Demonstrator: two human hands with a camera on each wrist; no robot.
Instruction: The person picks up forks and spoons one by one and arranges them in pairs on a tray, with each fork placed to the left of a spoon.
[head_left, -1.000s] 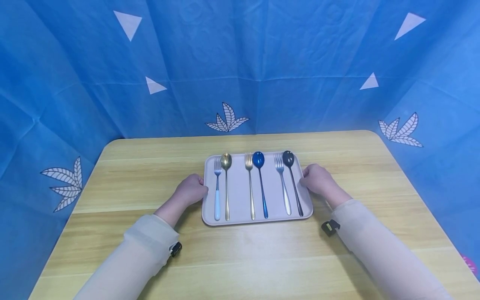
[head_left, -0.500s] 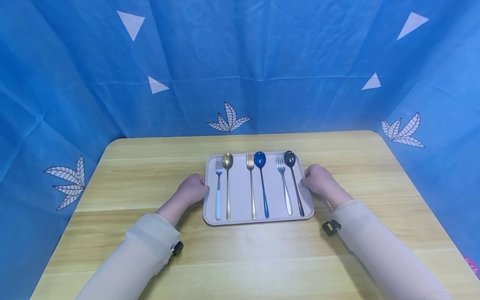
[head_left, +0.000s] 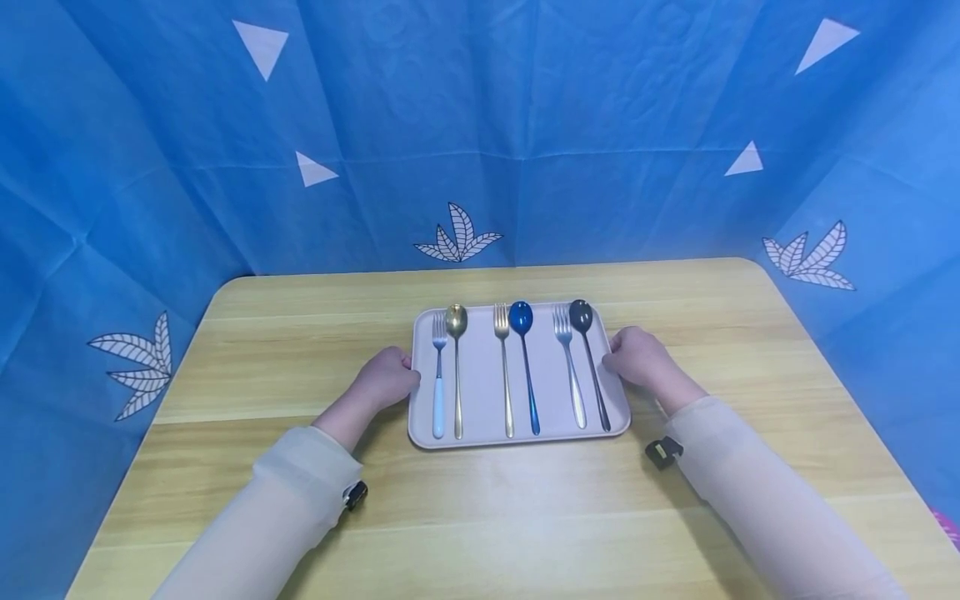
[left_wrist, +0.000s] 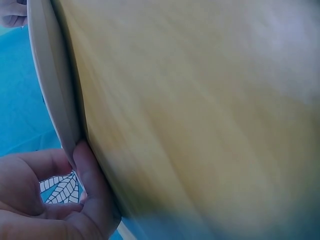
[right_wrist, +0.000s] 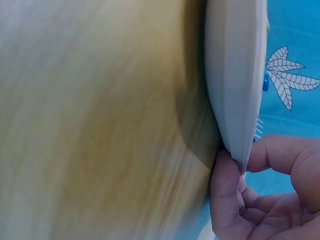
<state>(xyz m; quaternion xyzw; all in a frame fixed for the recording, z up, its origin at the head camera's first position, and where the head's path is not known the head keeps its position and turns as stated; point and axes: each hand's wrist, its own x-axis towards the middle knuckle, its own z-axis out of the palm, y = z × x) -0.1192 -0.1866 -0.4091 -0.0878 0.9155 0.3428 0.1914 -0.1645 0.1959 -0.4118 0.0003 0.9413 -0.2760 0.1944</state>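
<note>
A pale pinkish-grey rectangular tray [head_left: 480, 375] lies on the table with cutlery laid out in pairs. From the left come a fork with a light blue handle [head_left: 438, 400] and a gold spoon [head_left: 457, 321], then a gold fork [head_left: 506, 379] and a blue spoon [head_left: 521, 318]. Furthest right are a silver fork [head_left: 573, 379] and a black spoon [head_left: 581, 317]. My left hand [head_left: 385, 379] pinches the tray's left rim. On the opposite side my right hand [head_left: 639, 358] pinches the right rim. Both wrist views show thumb and fingers on either side of the edge [left_wrist: 42, 65].
The tray is on a light wooden table [head_left: 480, 517] with rounded back corners. Behind and beside it hangs a blue cloth [head_left: 420, 100] printed with white triangles and leaves. A small black device [head_left: 663, 452] sits at the right cuff, another [head_left: 356, 496] at the left.
Both hands keep their hold on the tray, and the cutlery stays in place on it. Only a slight shift of the whole head view shows.
</note>
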